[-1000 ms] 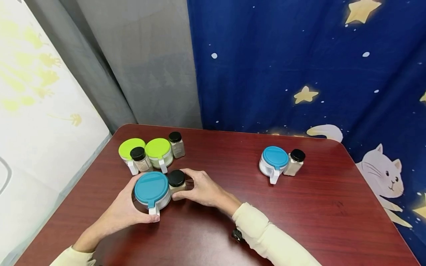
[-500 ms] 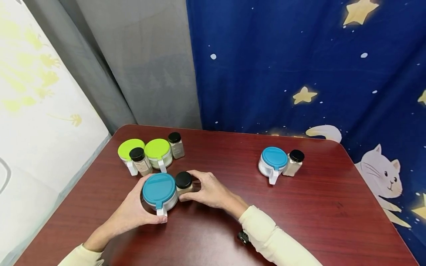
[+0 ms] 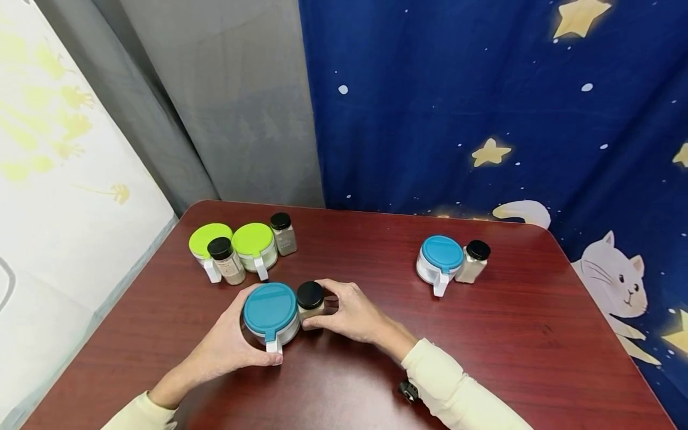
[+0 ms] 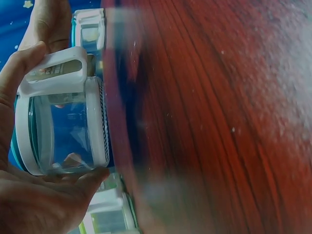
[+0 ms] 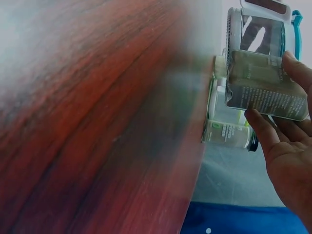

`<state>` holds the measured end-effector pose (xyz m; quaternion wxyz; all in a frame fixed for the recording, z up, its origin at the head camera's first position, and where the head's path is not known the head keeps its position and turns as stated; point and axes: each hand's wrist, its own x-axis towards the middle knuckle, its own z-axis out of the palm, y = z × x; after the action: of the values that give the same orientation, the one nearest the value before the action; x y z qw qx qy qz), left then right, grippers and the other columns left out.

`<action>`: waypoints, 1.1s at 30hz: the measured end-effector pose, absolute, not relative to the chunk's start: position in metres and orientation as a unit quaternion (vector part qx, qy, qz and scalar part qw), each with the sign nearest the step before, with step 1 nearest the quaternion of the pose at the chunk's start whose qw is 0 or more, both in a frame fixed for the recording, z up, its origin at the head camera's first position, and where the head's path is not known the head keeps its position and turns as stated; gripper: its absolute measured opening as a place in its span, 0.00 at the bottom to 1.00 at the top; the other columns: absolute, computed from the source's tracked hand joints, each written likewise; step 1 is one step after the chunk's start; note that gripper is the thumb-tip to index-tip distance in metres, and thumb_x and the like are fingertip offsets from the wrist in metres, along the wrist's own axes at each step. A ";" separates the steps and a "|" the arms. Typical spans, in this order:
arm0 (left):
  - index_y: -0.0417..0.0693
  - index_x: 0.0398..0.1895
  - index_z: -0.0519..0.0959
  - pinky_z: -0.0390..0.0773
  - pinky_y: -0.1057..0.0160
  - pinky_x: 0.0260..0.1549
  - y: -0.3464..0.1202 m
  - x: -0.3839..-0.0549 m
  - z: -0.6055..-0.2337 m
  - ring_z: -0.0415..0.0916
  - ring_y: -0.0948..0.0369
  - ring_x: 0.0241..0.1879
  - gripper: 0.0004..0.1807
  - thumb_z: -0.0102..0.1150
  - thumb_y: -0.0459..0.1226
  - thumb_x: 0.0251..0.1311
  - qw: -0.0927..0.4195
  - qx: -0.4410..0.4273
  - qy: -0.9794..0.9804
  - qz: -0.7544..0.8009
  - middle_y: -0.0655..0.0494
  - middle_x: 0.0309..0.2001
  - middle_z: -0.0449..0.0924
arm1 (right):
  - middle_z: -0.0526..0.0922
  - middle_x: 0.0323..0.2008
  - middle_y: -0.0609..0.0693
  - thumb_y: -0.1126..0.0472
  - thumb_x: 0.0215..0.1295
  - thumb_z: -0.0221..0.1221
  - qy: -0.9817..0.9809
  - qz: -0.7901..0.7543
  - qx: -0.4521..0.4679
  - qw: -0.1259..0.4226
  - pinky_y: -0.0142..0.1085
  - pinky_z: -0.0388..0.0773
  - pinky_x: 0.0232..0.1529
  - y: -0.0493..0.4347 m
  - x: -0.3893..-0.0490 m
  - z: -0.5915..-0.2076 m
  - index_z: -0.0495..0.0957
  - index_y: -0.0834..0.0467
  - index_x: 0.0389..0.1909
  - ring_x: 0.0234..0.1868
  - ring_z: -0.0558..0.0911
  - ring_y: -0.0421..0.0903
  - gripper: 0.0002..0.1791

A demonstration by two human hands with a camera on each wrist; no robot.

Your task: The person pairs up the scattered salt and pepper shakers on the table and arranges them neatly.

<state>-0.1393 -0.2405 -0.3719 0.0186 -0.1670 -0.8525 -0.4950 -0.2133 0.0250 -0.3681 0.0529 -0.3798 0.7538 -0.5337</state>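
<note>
My left hand (image 3: 226,343) is wrapped round a clear seasoning jar with a blue lid (image 3: 270,307), thumb by its white handle. In the left wrist view, the see-through body of this blue-lidded seasoning jar (image 4: 68,131) shows between thumb and fingers. Close on its right stands a square spice jar with a black cap (image 3: 310,295). My right hand (image 3: 357,316) pinches that spice jar between thumb and fingers. Printed text covers a side of the spice jar (image 5: 265,87) in the right wrist view. Whether either jar touches the table, I cannot tell.
Two green-lidded seasoning jars (image 3: 252,240) and two black-capped spice jars (image 3: 231,267) cluster at the back left of the table (image 3: 365,263). At the back right, another blue-lidded seasoning jar (image 3: 442,254) stands beside a black-capped spice jar (image 3: 474,263). Curtains (image 3: 408,119) hang behind.
Both hands have moved to the right across the table, carrying the blue-lidded seasoning jar and the black-capped spice jar side by side. The other jars have stayed where they were.
</note>
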 end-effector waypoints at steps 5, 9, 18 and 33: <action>0.55 0.75 0.59 0.73 0.63 0.57 -0.235 -0.142 -0.375 0.73 0.58 0.58 0.61 0.88 0.43 0.35 0.013 -0.175 -0.848 -0.501 0.61 0.63 0.71 | 0.86 0.46 0.46 0.61 0.53 0.78 0.750 -0.541 -0.375 0.063 0.35 0.81 0.49 0.033 -0.213 -0.370 0.80 0.58 0.57 0.46 0.85 0.37 0.29; 0.57 0.75 0.59 0.73 0.61 0.57 -0.231 -0.141 -0.378 0.72 0.59 0.59 0.61 0.88 0.44 0.36 0.006 -0.177 -0.847 -0.501 0.63 0.63 0.71 | 0.87 0.46 0.46 0.62 0.53 0.78 0.745 -0.548 -0.374 0.070 0.35 0.81 0.49 0.038 -0.212 -0.372 0.80 0.58 0.57 0.46 0.85 0.38 0.29; 0.58 0.74 0.60 0.75 0.58 0.56 -0.216 -0.139 -0.374 0.73 0.60 0.58 0.61 0.89 0.45 0.34 0.015 -0.180 -0.852 -0.491 0.65 0.62 0.72 | 0.87 0.46 0.47 0.62 0.53 0.78 0.742 -0.553 -0.374 0.059 0.36 0.81 0.49 0.052 -0.208 -0.373 0.80 0.58 0.57 0.47 0.86 0.40 0.29; 0.60 0.74 0.59 0.76 0.51 0.55 -0.190 -0.145 -0.377 0.74 0.61 0.57 0.63 0.90 0.47 0.31 0.000 -0.187 -0.851 -0.490 0.67 0.61 0.73 | 0.87 0.47 0.46 0.60 0.52 0.79 0.753 -0.571 -0.320 0.061 0.38 0.81 0.49 0.080 -0.197 -0.374 0.81 0.55 0.57 0.47 0.86 0.42 0.30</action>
<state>-0.1454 -0.1905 -0.3766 -0.0001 -0.1867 -0.8514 -0.4902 -0.1971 0.0796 -0.3736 0.0614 -0.3196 0.7535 -0.5713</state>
